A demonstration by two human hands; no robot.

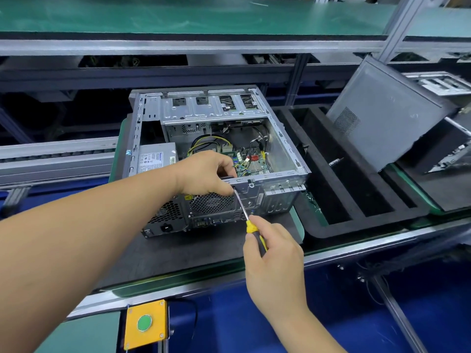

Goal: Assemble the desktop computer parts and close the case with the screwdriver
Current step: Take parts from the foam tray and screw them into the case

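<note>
Looking down from my head camera, I judge the job about midway: the computer case (216, 159) lies on its side on the dark mat (178, 250) with its open side up, and inside I can see the power supply (156, 157), the circuit board (248, 161) and loose yellow and black cables (204, 145), so the inner parts seem mostly in place. The side panel (382, 118) is not yet on; it leans upright well to the right, beyond the black foam tray (356, 212), so closing the case is all left to do. My left hand (204, 174) rests over the near top edge of the case, fingers curled down at the rim just above the fan grille (211, 202); I seem to be pinching something small and dark there, but I cannot tell what it is. My right hand (272, 250) grips the yellow and black handle of the screwdriver (251, 226), fingers wrapped round it. Its metal shaft slants up and to the left, and the tip meets the back wall of the case right beside my left fingertips (229, 191), presumably on a screw I cannot make out. A yellow box with a green button (145, 323) sits on the bench edge near me.
</note>
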